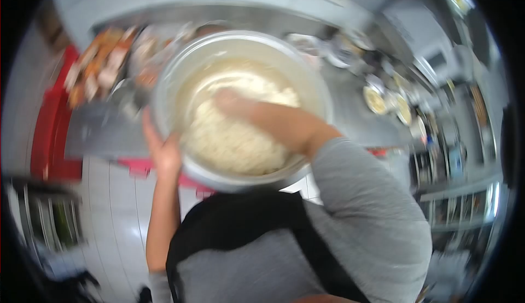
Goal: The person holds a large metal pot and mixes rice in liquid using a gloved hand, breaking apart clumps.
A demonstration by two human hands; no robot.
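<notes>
A large metal pot (246, 39) stands in front of me, tilted slightly in this view. Inside lies a heap of pale, grainy food that looks like rice (235, 147), with some cloudy liquid near the far wall. My right hand (238, 105) is in the pot over the pale heap, smeared by motion, so its fingers cannot be made out. Against the outside of the pot's left wall rests my left hand (164, 153), fingers stretched up and spread apart.
Left of the pot, orange and pink pieces of food (101, 62) lie on the metal counter (104, 131), beside clear plastic bags (158, 46). Bowls and containers (374, 99) stand on the right. A red bin-like object (52, 131) is at the far left.
</notes>
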